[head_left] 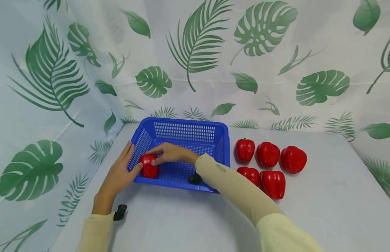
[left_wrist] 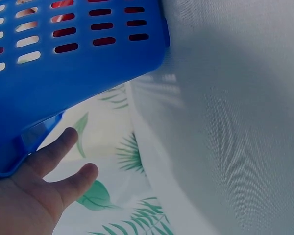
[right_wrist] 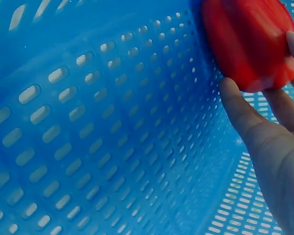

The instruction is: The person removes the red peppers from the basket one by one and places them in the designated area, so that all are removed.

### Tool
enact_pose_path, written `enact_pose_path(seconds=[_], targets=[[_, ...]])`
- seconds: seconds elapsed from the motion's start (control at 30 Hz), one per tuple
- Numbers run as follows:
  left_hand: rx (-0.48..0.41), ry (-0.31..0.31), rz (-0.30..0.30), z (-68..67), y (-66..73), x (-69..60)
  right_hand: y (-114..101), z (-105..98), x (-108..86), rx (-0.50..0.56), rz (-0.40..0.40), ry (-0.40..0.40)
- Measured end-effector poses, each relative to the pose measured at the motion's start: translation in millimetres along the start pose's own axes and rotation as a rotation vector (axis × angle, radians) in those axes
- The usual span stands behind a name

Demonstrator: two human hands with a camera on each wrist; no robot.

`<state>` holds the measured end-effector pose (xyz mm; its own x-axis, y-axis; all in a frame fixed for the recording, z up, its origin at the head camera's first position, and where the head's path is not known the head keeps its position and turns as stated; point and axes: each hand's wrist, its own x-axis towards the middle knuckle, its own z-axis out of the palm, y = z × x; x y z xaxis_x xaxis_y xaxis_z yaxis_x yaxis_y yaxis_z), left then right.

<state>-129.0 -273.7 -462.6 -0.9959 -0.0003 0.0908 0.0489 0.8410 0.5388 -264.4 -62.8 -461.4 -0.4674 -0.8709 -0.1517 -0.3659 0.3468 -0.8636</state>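
Observation:
In the head view, my right hand (head_left: pixel 171 153) reaches into a blue plastic basket (head_left: pixel 224 154) and holds a red bell pepper (head_left: pixel 149 170) at its left end. The right wrist view shows the fingers and thumb around the lower part of this pepper (right_wrist: pixel 252 44), close to the basket wall (right_wrist: pixel 112 122). My left hand (head_left: pixel 119 175) rests on the basket's left rim, its thumb near the pepper. In the left wrist view, two fairly straight fingers of the left hand (left_wrist: pixel 41 196) stick out beside the basket (left_wrist: pixel 83 78); the rest is hidden.
Several red bell peppers (head_left: pixel 268 154) stand on the white table (head_left: pixel 333 196) right of the basket. Dark wrist camera pieces (head_left: pixel 120 212) show beside both forearms. A leaf-patterned white curtain (head_left: pixel 195 52) closes off the back and left.

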Motion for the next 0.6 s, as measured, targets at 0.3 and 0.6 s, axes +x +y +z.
enact_pose_path(seconds=[0.3,0.6], targets=[[-0.001,-0.024,-0.006,-0.5,3.4,1.5,-2.5,-6.6,-8.3,0.042,0.026,0.043],[0.014,-0.028,-0.003,-1.3,2.5,2.5,-1.3,-17.4,-17.1,0.145,0.045,0.079]])
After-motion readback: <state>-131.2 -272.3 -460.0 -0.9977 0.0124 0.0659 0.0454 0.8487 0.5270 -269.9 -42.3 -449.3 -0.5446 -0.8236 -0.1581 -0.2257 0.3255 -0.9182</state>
